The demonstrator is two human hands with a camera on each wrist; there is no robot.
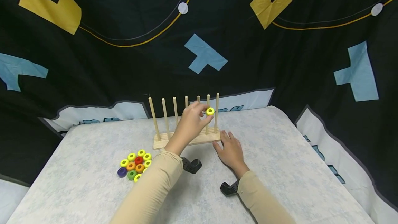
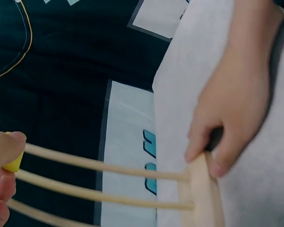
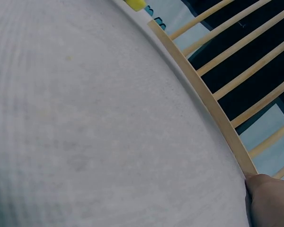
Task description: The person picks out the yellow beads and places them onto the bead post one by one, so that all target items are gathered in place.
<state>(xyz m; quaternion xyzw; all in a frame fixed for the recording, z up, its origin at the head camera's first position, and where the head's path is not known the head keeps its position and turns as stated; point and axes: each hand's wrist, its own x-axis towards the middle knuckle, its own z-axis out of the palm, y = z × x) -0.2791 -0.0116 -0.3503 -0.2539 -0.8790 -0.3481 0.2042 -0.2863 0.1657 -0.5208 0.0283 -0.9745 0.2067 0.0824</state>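
A yellow ring (image 1: 210, 114) is pinched between the thumb and fingers of my left hand (image 1: 193, 118), up near the tops of the right-hand pegs. In the left wrist view the same ring (image 2: 14, 163) is close to the tip of a peg, but I cannot tell whether it is over it. The wooden peg rack (image 1: 199, 140) has several upright dowels on a flat base. My right hand (image 1: 231, 151) holds the base's right end, thumb in front and fingers behind, as the left wrist view shows. No rings show on the visible parts of the pegs.
Left of my left forearm lies a cluster of rings: several yellow ones (image 1: 132, 157), a red ring (image 1: 136, 163), two orange, a green ring (image 1: 130, 177) and a purple ring (image 1: 122, 175). My left sleeve partly covers the cluster. A black curtain (image 1: 140, 72) hangs behind the table (image 1: 93, 196).
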